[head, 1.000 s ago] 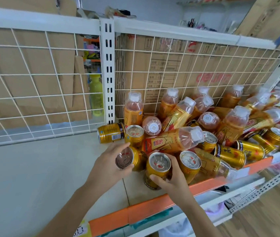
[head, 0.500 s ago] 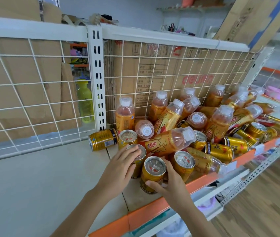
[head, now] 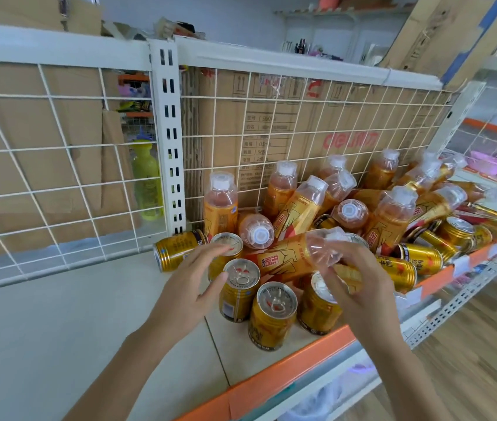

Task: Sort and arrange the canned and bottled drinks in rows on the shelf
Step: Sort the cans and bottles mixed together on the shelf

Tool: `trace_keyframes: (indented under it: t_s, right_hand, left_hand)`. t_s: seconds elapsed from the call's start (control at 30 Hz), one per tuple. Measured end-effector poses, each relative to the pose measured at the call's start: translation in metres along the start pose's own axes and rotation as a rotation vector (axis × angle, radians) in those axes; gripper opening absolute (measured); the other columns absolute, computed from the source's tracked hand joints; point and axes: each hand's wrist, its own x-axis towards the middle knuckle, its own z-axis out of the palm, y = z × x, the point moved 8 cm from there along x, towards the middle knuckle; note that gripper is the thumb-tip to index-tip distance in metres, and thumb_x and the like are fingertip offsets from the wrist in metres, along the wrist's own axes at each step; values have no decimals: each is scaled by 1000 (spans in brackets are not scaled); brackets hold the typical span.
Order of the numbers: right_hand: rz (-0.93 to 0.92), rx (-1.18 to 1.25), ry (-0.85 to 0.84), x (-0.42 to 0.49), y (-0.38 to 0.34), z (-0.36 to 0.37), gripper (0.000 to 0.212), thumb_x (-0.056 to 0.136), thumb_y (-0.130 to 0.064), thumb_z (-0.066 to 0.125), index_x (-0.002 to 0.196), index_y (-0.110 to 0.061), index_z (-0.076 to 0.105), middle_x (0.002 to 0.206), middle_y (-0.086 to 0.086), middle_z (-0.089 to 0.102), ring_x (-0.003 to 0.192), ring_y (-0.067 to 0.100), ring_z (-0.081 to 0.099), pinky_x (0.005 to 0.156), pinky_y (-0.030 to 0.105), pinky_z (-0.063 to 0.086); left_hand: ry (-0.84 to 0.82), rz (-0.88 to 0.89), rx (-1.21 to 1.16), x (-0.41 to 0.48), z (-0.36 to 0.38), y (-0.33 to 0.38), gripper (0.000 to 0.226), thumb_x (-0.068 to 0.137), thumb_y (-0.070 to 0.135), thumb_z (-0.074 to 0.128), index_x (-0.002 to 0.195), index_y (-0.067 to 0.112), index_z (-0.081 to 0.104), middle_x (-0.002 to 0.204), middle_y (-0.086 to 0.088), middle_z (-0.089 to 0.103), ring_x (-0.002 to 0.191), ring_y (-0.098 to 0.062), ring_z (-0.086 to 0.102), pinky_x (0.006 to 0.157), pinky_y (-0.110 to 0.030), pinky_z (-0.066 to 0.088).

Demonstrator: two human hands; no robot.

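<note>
Sorting is barely begun: three cans (head: 274,314) are stood upright at the shelf (head: 59,329) front, with bottles (head: 280,192) and more cans heaped behind. The lying bottle (head: 286,259) atop the heap is reached by the right hand (head: 362,293), fingers arched over its neck, though a grip cannot be told through blur; the left hand (head: 192,290) is held beside a can, fingers spread. Next, a firm grasp and clear lift are needed.

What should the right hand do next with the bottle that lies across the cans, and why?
Probably lift the lying bottle off the cans and stand it by the upright bottles behind. It lies on its side across the cans, and the right hand is at its cap end.
</note>
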Motion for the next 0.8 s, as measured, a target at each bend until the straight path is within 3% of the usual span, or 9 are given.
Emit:
trace_keyframes:
  t_s: [0.07,0.13,0.2,0.27,0.33,0.47,0.57,0.67,0.8]
  right_hand:
    - [72,-1,50,12,14,-5,39,82,-20,67,117,-28,53,111,-11,57,99,-3,51,72,-2,38]
    - [238,13,-17,18,43,3,52,80,-31,68,128,-23,49,118,-12,53,104,5,52,68,2,41]
    - [382,99,-170,17,69,20,75,71,-53,66,137,-29,39,119,-18,54,101,3,58,73,14,49]
    - [434,162,-262,16,83,32,90,60,-65,66,137,-34,32,119,-10,58,98,7,63,77,30,57]
    - [430,191,-284,21,88,38,89,57,-66,70,132,-34,35,117,-8,60,98,10,64,78,34,58]
    - [411,260,-250,28,88,41,70,62,-50,74,121,-29,42,106,-14,61,91,1,63,67,16,53]
    - [396,348,-205,31,86,44,63,63,-46,78,114,-28,43,100,-8,64,87,4,66,67,20,54]
    - [368,377,-190,38,85,46,65,64,-44,82,113,-29,42,102,-7,64,90,9,66,73,30,57]
    - [274,339,-222,54,70,46,57,68,-27,82,112,-28,45,94,-18,64,85,0,62,68,15,49]
  left_hand:
    - [1,22,55,19,1,8,43,92,30,53,134,26,44,136,15,41,121,11,33,92,6,21]
    - [-19,37,143,39,7,14,47,92,24,56,136,26,42,139,13,39,120,9,31,90,6,20]
    - [-73,45,205,57,18,18,52,91,23,56,140,27,37,143,13,36,123,6,30,97,-3,21]
    - [-163,43,242,72,31,19,59,90,24,59,142,29,32,147,12,31,132,-1,29,106,-16,23]
    - [-244,32,290,83,43,16,65,89,25,61,144,30,28,150,11,25,137,-6,23,110,-24,22]
    - [-253,22,343,94,50,11,67,86,28,65,143,31,30,150,12,25,138,-7,21,109,-26,24]
    - [-256,25,352,96,50,13,63,87,31,63,141,32,30,152,12,24,139,-7,21,108,-27,26]
    - [-229,38,384,106,43,21,58,88,33,60,139,30,33,149,10,31,135,-10,33,104,-27,33]
    - [-177,30,416,126,34,29,54,91,33,55,139,25,31,143,7,38,121,-17,49,94,-32,43]
